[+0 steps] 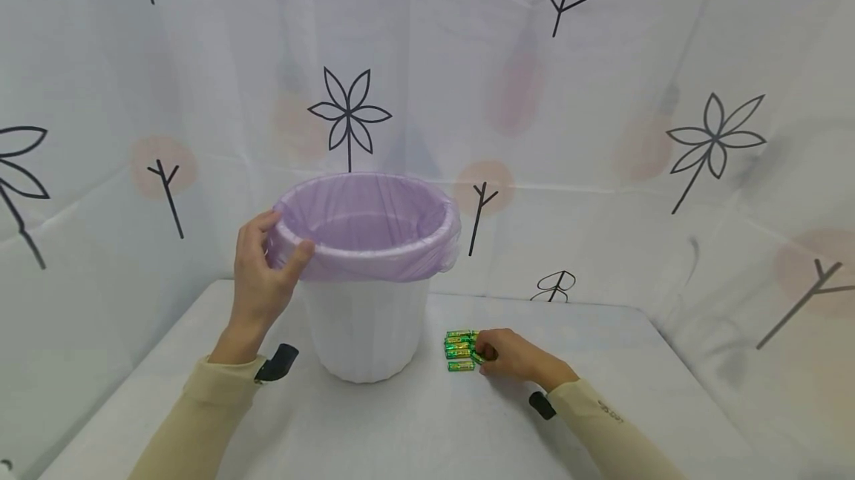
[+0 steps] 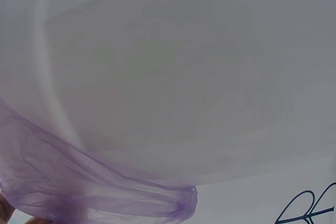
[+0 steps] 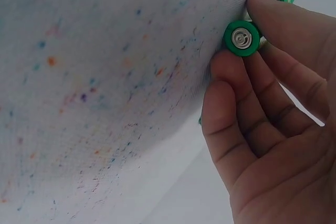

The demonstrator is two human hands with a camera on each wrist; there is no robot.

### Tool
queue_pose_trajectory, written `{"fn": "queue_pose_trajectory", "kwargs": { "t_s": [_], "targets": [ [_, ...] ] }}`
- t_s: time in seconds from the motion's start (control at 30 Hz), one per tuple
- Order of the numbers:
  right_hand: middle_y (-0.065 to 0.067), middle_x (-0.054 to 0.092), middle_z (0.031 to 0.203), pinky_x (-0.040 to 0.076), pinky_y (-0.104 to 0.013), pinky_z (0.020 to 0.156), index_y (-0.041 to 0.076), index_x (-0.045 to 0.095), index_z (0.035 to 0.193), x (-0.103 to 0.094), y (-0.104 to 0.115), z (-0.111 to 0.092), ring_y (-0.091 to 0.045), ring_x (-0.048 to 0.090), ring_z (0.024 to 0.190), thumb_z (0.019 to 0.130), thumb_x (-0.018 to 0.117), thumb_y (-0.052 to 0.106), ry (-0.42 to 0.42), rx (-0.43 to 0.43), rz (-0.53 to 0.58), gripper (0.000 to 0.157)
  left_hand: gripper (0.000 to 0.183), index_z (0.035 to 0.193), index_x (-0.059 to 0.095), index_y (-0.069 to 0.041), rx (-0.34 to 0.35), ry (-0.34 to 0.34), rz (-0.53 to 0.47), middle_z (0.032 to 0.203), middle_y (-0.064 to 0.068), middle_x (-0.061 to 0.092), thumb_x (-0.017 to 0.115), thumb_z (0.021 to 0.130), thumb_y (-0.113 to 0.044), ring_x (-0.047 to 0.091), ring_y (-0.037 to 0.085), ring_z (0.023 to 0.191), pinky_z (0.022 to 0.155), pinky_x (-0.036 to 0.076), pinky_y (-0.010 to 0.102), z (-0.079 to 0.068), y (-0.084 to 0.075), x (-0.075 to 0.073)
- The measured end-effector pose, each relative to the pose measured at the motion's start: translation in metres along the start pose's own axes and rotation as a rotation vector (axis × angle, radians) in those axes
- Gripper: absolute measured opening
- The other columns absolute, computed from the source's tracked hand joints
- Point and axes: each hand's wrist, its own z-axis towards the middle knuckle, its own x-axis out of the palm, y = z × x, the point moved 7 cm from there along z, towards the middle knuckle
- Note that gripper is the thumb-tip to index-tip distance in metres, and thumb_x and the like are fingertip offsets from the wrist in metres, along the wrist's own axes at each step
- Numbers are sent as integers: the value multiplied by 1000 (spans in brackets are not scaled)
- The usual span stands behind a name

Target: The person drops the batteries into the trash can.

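Observation:
A white trash can (image 1: pixel 364 328) stands on the table, lined with a lilac plastic bag (image 1: pixel 374 265) folded over its rim. My left hand (image 1: pixel 259 287) grips the rim at its left side, thumb at the front. In the left wrist view, the can's wall fills most of the picture, and fingertips barely show at the bottom left corner. Several green and yellow batteries (image 1: pixel 458 346) lie side by side to the right of the can. Beside them my right hand (image 1: pixel 517 356) pinches one battery (image 3: pixel 242 38) between thumb and fingers, its end facing the right wrist camera.
The table (image 1: pixel 588 361) has a white cover. Behind and around it hangs a white curtain (image 1: pixel 427 94) printed with plants and pale pink spots. One battery (image 1: pixel 461 366) lies a little nearer than the others. Dark straps (image 1: pixel 277 363) sit at both wrists.

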Motion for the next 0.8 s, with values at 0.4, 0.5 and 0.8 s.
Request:
{"fn": "queue_pose_trajectory", "kwargs": {
  "t_s": [0.4,0.5,0.8],
  "targets": [
    [5,54,82,41,-30,66,12,61,97,-2,3,-3,-14,48,77,83,72,11,5,12,9,18,64,133,46,-1,4,0,19,134,15,41,71,80,-28,42,30,117,91,40,58,1,1,0],
    [5,55,83,42,-30,66,13,61,97,-3,3,-4,-14,49,77,83,72,11,2,11,4,18,64,133,45,-1,4,4,16,133,15,41,70,80,-27,42,30,117,92,40,58,1,1,0],
    [5,57,84,44,-31,68,9,62,100,-20,12,-8,-13,51,77,85,68,6,-24,-16,-18,17,63,133,46,-3,11,13,2,133,15,42,70,80,-24,42,30,117,92,40,59,-1,-2,0]
  ]
}}
